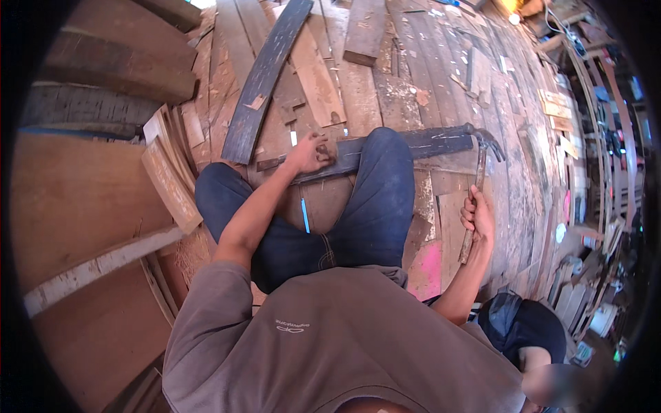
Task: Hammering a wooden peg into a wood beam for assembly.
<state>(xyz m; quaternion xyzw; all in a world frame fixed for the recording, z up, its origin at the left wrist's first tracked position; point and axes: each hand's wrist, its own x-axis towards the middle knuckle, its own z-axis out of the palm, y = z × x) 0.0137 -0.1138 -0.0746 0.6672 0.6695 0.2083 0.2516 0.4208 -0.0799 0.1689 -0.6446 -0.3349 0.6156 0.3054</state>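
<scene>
My right hand [477, 215] is wrapped round the handle of a claw hammer [480, 168]. The hammer's metal head is beside the right end of a dark, weathered board [441, 143], which lies crosswise in front of me, with my right knee over its middle. Toward the board's left part rests my left hand [313, 153], its fingers curled against a small brown piece of wood; what they pinch is too small to make out. A narrow strip of wood [270, 164] sticks out to the left of that hand.
A long dark plank [267, 79] and a thick beam [365, 34] lie ahead on the plank floor [441, 82]. Stacked timber [169, 172] and large panels stand at my left. Another person [520, 323] is close behind my right arm. Clutter lines the right side.
</scene>
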